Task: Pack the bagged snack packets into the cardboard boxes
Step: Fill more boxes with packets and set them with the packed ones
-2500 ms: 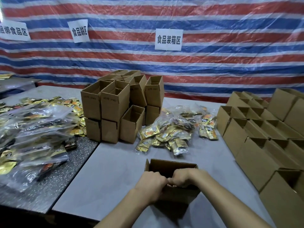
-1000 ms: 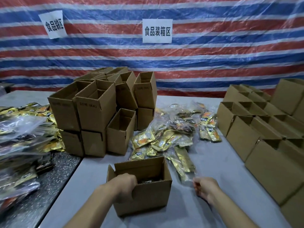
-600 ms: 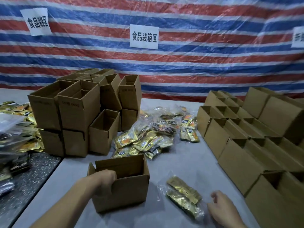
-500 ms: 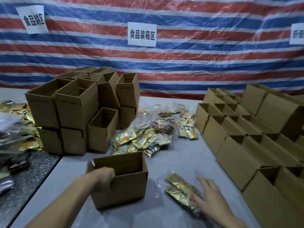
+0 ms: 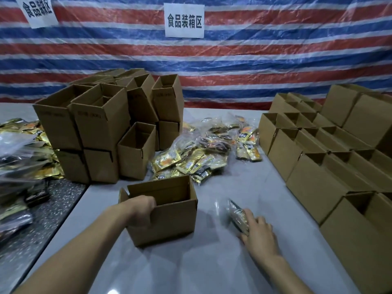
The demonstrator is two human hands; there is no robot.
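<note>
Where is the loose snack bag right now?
Head view, lower right: the snack bag is on the table, held by the right hand, right of the box the left hand grips.

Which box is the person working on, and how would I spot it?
On the grey table before the striped tarp, look between the stacked boxes at left and the box rows at right. One open box stands alone at the front. Only this one has a hand on it: the left hand grips its rim.
</note>
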